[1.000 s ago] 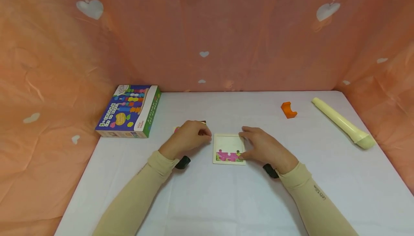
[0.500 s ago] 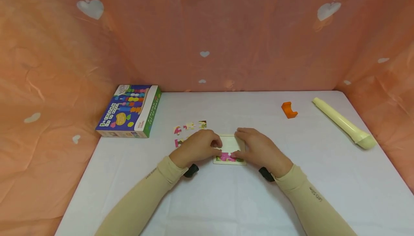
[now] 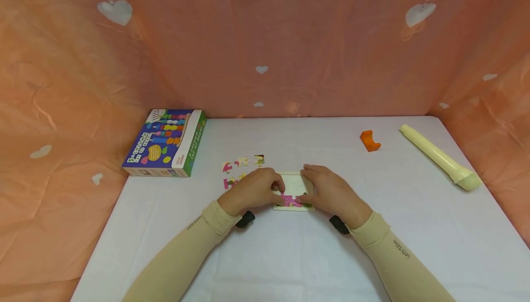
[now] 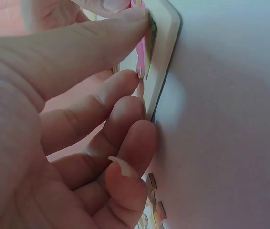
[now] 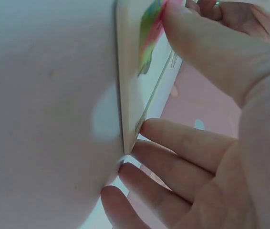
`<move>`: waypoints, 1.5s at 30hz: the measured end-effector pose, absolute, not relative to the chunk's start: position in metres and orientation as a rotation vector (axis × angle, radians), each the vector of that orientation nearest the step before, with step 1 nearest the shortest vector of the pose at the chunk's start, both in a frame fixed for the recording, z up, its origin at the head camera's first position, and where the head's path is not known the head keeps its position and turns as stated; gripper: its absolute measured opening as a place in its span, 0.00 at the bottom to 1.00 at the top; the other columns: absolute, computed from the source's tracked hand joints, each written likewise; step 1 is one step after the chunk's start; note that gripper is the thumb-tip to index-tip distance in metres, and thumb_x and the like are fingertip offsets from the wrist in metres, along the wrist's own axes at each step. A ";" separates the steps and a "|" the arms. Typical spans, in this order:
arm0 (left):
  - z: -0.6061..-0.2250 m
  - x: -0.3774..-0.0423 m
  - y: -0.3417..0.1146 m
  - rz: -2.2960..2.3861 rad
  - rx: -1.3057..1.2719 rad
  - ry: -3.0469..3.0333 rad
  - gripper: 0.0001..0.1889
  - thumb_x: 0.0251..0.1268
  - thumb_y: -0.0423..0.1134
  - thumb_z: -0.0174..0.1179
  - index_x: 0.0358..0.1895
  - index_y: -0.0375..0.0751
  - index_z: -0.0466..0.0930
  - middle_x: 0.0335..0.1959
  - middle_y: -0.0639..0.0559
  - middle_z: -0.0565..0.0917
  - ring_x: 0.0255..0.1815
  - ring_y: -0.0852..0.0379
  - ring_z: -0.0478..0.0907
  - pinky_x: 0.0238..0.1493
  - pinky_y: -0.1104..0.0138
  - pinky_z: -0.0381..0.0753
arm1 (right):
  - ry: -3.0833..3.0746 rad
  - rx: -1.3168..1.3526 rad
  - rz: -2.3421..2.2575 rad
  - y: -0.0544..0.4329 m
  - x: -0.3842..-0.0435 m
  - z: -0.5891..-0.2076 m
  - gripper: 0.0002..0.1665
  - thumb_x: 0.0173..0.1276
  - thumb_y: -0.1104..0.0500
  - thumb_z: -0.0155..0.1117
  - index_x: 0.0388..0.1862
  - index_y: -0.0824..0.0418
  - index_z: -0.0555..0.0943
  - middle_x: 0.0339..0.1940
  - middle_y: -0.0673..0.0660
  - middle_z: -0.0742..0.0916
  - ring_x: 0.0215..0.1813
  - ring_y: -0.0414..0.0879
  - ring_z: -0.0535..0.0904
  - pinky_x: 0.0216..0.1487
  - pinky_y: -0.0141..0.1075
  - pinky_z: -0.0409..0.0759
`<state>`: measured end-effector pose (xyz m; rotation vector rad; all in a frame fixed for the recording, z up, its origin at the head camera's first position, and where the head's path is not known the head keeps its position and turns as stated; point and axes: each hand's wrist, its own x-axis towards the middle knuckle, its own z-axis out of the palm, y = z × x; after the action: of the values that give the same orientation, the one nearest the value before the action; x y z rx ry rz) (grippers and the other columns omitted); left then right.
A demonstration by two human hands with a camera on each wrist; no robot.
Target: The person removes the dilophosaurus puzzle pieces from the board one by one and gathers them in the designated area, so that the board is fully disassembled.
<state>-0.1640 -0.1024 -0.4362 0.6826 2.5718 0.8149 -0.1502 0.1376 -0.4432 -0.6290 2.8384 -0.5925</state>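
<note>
A square, pale puzzle tray (image 3: 295, 182) lies on the white table, with pink and green jigsaw pieces (image 3: 291, 200) along its near side. My left hand (image 3: 256, 186) is over the tray's left side. In the left wrist view its thumb and forefinger pinch a pink jigsaw piece (image 4: 140, 59) at the row's left end; the other fingers are bent beneath. My right hand (image 3: 333, 191) is at the right side. Its thumb presses on the pieces, and its nearly straight fingers touch the tray's edge (image 5: 125, 86) in the right wrist view. The left hand hides part of the tray.
Several loose jigsaw pieces (image 3: 242, 162) lie left of the tray, some partly behind the left hand. A toy box (image 3: 163, 143) stands at the back left. An orange curved block (image 3: 369, 141) and a pale yellow tube-like object (image 3: 439, 157) lie at the right.
My left hand has come right and nearer, from beside the tray onto its left side, uncovering the loose pieces. The right thumb has shifted left along the row. Both hands barely moved in the last half second.
</note>
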 end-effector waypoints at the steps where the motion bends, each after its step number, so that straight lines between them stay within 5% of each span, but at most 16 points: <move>1: -0.436 -0.164 -0.102 0.814 0.680 2.572 0.07 0.62 0.42 0.80 0.38 0.49 0.91 0.36 0.55 0.85 0.39 0.59 0.78 0.47 0.64 0.81 | 2.840 -0.632 -0.592 0.137 -0.150 -0.444 0.47 0.66 0.45 0.81 0.74 0.70 0.78 0.79 0.65 0.78 0.81 0.63 0.73 0.78 0.57 0.74; 22: -0.436 -0.163 -0.105 0.986 0.647 2.520 0.07 0.63 0.38 0.79 0.37 0.47 0.88 0.30 0.59 0.85 0.35 0.62 0.80 0.44 0.67 0.80 | 2.847 -0.603 -0.590 0.136 -0.150 -0.443 0.47 0.65 0.44 0.82 0.74 0.69 0.78 0.79 0.64 0.79 0.80 0.62 0.74 0.78 0.57 0.75; 33: -0.433 -0.163 -0.105 0.979 0.665 2.531 0.01 0.70 0.36 0.73 0.40 0.46 0.92 0.35 0.58 0.89 0.38 0.63 0.81 0.46 0.67 0.81 | 2.838 -0.585 -0.585 0.136 -0.149 -0.441 0.47 0.65 0.44 0.82 0.75 0.70 0.77 0.80 0.65 0.78 0.81 0.63 0.73 0.78 0.58 0.74; 45: -0.433 -0.165 -0.110 1.002 0.667 2.569 0.05 0.76 0.38 0.68 0.39 0.49 0.91 0.36 0.59 0.88 0.41 0.59 0.80 0.49 0.63 0.81 | 2.814 -0.558 -0.587 0.134 -0.149 -0.440 0.47 0.66 0.45 0.81 0.76 0.68 0.76 0.81 0.64 0.76 0.82 0.63 0.71 0.79 0.58 0.72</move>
<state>-0.1646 -0.1100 -0.4328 0.6667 2.5686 1.0019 -0.1487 0.1343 -0.4401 -0.5584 2.8143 -0.5872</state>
